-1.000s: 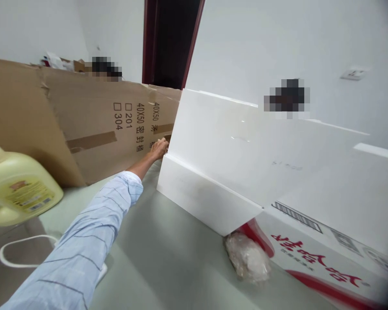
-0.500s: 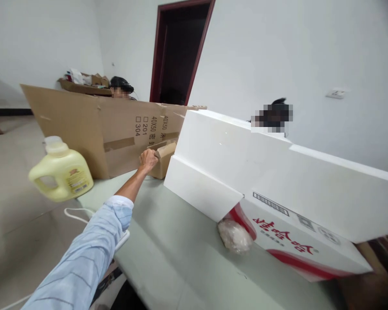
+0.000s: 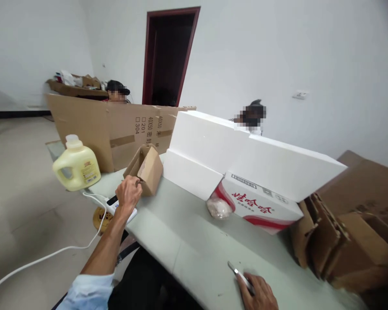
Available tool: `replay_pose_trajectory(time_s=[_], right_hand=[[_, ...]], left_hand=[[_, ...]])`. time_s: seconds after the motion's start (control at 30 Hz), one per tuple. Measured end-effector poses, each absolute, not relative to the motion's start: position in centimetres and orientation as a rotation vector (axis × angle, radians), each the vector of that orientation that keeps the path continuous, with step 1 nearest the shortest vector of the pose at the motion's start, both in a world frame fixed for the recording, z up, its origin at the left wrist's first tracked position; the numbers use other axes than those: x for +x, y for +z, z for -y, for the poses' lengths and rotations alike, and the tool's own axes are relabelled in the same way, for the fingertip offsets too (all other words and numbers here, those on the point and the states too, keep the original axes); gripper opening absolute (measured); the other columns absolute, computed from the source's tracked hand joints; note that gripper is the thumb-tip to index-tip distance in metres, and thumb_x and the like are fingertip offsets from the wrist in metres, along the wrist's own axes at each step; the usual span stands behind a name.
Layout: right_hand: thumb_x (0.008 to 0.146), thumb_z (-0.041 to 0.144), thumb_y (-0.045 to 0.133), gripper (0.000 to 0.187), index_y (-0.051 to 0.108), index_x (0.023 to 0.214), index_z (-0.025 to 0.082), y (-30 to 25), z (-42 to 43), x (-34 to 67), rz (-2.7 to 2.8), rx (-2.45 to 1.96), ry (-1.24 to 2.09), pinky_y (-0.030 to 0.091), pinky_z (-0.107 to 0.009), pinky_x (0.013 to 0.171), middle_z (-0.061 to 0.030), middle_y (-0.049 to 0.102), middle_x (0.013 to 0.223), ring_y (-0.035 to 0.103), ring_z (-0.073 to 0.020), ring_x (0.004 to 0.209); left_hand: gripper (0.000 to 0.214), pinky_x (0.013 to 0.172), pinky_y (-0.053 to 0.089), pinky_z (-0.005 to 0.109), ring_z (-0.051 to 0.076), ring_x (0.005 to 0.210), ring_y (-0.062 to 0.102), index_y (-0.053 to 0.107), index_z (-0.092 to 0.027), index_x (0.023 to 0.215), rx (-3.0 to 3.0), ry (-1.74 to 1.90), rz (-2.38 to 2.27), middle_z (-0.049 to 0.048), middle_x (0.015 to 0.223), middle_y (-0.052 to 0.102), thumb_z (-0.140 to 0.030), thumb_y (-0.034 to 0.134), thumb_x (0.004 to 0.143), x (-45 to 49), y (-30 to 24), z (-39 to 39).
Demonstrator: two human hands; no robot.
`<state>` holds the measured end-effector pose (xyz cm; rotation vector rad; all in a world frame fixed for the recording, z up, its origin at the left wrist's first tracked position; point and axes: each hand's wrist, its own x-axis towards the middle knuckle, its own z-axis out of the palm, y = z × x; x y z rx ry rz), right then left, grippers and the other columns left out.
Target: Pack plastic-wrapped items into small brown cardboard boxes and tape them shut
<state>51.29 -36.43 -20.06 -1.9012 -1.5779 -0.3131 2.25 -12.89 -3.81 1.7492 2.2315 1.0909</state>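
Observation:
My left hand (image 3: 128, 192) is closed on the near edge of a small brown cardboard box (image 3: 152, 174), whose top is open. The box stands tilted at the table's left side, in front of the big cardboard sheet. At the bottom right, my right hand (image 3: 258, 292) is wrapped round a slim silver utility knife (image 3: 242, 277), its tip pointing up and left, low over the table. A white power strip (image 3: 129, 215) lies just under my left wrist, partly hidden by it.
A yellow detergent jug (image 3: 79, 165) stands left, before a large cardboard panel (image 3: 123, 129). White foam boards (image 3: 207, 133) lean behind a red-and-white carton (image 3: 261, 202) and a clear plastic-wrapped bundle (image 3: 219, 208). Flattened cardboard (image 3: 352, 232) fills the right. Two people sit beyond.
My left hand has drawn the small cardboard box nearer, away from the foam boards. My right hand with the utility knife has come into view. The view has shifted right.

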Motion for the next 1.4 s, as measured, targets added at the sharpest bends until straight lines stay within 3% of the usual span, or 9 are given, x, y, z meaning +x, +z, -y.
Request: replay_pose_trajectory(time_s=[0.17,0.3,0.5,0.7,0.93,1.03,1.17,1.3,1.4], right_hand=[[0.101,0.078,0.044,0.061,0.078,0.094,0.028,-20.6,36.9,51.9,1.687,-1.889,-0.256,0.057,-0.046,0.077,-0.0115,0.075,0.093,0.073,-0.0322,0.087],[0.107,0.071,0.040,0.059,0.076,0.091,0.028,-19.9,37.1,52.0,1.747,-1.902,-0.228,0.056,-0.043,0.079,-0.0096,0.074,0.089,0.071,-0.0297,0.087],[0.110,0.070,0.031,0.065,0.074,0.092,0.024,-19.0,36.7,51.5,1.686,-1.979,-0.311,0.052,-0.042,0.081,-0.0113,0.072,0.088,0.068,-0.0288,0.086],[0.110,0.068,0.035,0.062,0.074,0.093,0.023,-18.9,37.2,51.6,1.654,-1.994,-0.326,0.052,-0.042,0.078,-0.0111,0.072,0.088,0.067,-0.0287,0.086],[0.108,0.057,0.055,0.048,0.066,0.135,0.020,-16.0,37.0,48.3,1.608,-1.832,-0.270,0.062,-0.044,0.088,-0.0141,0.071,0.120,0.070,-0.0265,0.099],[0.105,0.050,0.066,0.052,0.059,0.147,0.021,-12.7,36.1,45.1,1.623,-1.662,-0.234,0.064,-0.046,0.092,-0.0152,0.067,0.133,0.070,-0.0269,0.106],[0.104,0.045,0.070,0.068,0.044,0.164,0.026,-8.2,34.2,41.3,1.805,-1.528,-0.306,0.058,-0.055,0.108,-0.0168,0.060,0.152,0.061,-0.0343,0.135],[0.104,0.041,0.070,0.076,0.035,0.170,0.026,-6.1,31.6,39.0,2.061,-1.466,-0.391,0.051,-0.057,0.114,-0.0168,0.050,0.167,0.056,-0.0364,0.143],[0.105,0.036,0.068,0.062,0.046,0.162,0.024,-6.1,29.9,38.1,2.215,-1.443,-0.441,0.050,-0.054,0.109,-0.0144,0.063,0.156,0.061,-0.0352,0.134]], left_hand=[[0.022,0.099,0.056,0.042,0.032,0.109,0.074,0.079,-0.027,0.089,1.931,1.243,-1.931,0.0086,0.113,0.081,-0.017,0.060,0.085,1.7,-5.2,18.0],[0.023,0.094,0.060,0.036,0.026,0.107,0.075,0.074,-0.030,0.079,2.091,1.277,-1.519,0.0048,0.109,0.080,-0.015,0.056,0.080,1.8,-5.7,20.5],[0.022,0.084,0.059,0.033,0.022,0.095,0.074,0.073,-0.028,0.077,2.189,1.203,-0.997,0.0063,0.102,0.077,-0.015,0.056,0.082,2.4,-5.8,21.5],[0.020,0.088,0.059,0.036,0.024,0.099,0.072,0.071,-0.026,0.072,2.174,1.057,-0.748,0.0078,0.104,0.075,-0.014,0.059,0.081,2.1,-4.8,21.3],[0.025,0.087,0.056,0.034,0.022,0.098,0.073,0.072,-0.028,0.069,2.123,1.053,-0.578,0.0062,0.103,0.074,-0.012,0.057,0.082,1.8,-3.6,21.8],[0.020,0.087,0.056,0.036,0.024,0.100,0.072,0.071,-0.028,0.065,2.089,0.998,-0.690,0.0082,0.105,0.075,-0.017,0.058,0.077,1.2,-4.1,21.1],[0.019,0.083,0.055,0.035,0.024,0.096,0.071,0.070,-0.027,0.066,2.110,0.948,-0.752,0.0091,0.104,0.075,-0.017,0.057,0.074,0.7,-5.3,20.7],[0.026,0.085,0.054,0.033,0.021,0.096,0.071,0.069,-0.026,0.069,2.196,0.941,-0.678,0.0064,0.104,0.073,-0.009,0.052,0.077,0.7,-5.9,21.8],[0.030,0.080,0.052,0.030,0.019,0.092,0.070,0.069,-0.026,0.071,2.249,0.899,-0.669,0.0052,0.104,0.072,-0.004,0.049,0.078,0.7,-6.2,22.7]])
